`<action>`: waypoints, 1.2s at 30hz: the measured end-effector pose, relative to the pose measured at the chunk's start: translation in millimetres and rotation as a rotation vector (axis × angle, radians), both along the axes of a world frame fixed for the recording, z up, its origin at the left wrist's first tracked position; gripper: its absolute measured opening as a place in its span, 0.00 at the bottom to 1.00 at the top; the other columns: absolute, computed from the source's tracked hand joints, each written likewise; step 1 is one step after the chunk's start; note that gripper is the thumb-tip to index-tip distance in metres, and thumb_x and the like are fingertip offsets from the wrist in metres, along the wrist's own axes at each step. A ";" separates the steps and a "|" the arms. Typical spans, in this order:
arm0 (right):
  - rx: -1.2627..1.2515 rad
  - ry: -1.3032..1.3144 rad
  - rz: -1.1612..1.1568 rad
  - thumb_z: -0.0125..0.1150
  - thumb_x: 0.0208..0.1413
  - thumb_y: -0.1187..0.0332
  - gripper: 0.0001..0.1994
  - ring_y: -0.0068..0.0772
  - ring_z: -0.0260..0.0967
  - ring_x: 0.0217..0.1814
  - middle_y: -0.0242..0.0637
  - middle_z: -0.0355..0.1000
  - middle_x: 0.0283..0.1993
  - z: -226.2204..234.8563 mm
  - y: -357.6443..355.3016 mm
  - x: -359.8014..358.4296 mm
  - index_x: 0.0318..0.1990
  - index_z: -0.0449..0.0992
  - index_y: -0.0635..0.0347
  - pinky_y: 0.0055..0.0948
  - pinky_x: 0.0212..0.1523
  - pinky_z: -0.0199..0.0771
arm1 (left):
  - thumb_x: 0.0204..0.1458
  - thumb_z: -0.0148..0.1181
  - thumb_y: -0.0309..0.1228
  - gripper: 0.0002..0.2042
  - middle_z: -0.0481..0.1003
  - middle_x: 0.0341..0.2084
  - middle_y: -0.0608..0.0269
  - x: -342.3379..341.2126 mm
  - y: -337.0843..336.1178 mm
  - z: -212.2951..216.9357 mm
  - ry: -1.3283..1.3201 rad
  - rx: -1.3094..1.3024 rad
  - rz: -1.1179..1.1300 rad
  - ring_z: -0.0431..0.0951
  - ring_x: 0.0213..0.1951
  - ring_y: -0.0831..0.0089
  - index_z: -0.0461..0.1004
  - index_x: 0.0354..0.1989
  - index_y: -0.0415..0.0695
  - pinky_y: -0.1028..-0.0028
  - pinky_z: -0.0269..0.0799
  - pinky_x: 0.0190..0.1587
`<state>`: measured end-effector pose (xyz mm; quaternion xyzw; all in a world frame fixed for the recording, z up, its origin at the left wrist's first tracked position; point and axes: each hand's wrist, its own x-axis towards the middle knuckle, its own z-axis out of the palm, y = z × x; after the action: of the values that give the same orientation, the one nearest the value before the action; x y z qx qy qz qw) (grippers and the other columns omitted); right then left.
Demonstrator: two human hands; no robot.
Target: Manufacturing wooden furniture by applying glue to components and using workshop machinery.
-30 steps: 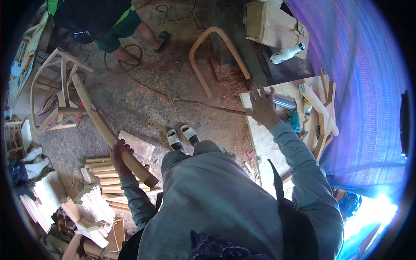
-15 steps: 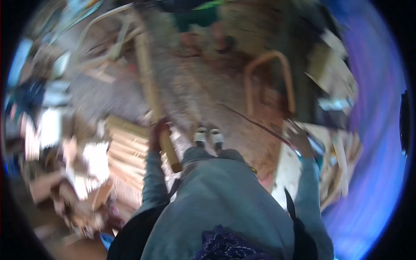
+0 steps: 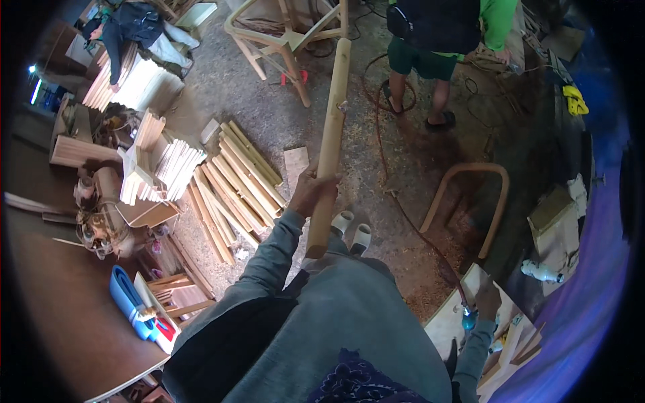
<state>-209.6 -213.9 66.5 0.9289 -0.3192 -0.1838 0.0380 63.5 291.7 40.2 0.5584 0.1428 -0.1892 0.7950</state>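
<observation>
My left hand is closed around the lower part of a long wooden post. Slanting up and away from me, the post has a knot or notch partway along it. At the right, my right hand is over a pale board, beside a teal fitting at the end of a reddish-brown hose. Its fingers are too dark and foreshortened to make out, and whether it touches the fitting is unclear.
Several wooden posts lie on the floor at left. A bent wooden frame is at right, an unfinished wooden chair ahead. One person in green shorts stands ahead; another bends over stacked wood at far left.
The view has swung to the right and steadied from blur. My left hand still grips the post, which now leans the other way. My right hand sits lower beside the hose end.
</observation>
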 end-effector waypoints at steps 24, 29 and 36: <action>0.433 -0.091 0.165 0.64 0.57 0.59 0.31 0.47 0.75 0.46 0.51 0.75 0.44 2.5 5.4 33.5 0.66 0.68 0.60 0.41 0.48 0.76 | 0.48 0.72 0.27 0.37 0.77 0.33 0.62 -21.7 20.8 -3.0 -0.105 0.150 0.210 0.77 0.25 0.74 0.63 0.69 0.49 0.73 0.76 0.26; 0.228 0.155 0.427 0.65 0.50 0.62 0.20 0.58 0.76 0.46 0.59 0.77 0.45 23.4 25.6 56.8 0.47 0.79 0.68 0.49 0.47 0.76 | 0.47 0.73 0.27 0.38 0.78 0.34 0.59 -18.6 29.6 -1.0 -0.084 0.297 0.220 0.77 0.26 0.72 0.63 0.69 0.47 0.71 0.76 0.27; 1.212 -0.255 0.143 0.66 0.57 0.65 0.11 0.26 0.70 0.30 0.32 0.69 0.30 34.3 62.3 114.3 0.39 0.77 0.66 0.31 0.31 0.76 | 0.48 0.72 0.27 0.37 0.78 0.35 0.59 -17.5 27.3 12.3 -0.111 0.280 0.268 0.77 0.27 0.73 0.63 0.69 0.46 0.73 0.76 0.29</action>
<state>-95.2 -151.6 100.8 0.8191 -0.0973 -0.2171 -0.5220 46.0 319.0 52.5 0.6492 0.1968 -0.0288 0.7341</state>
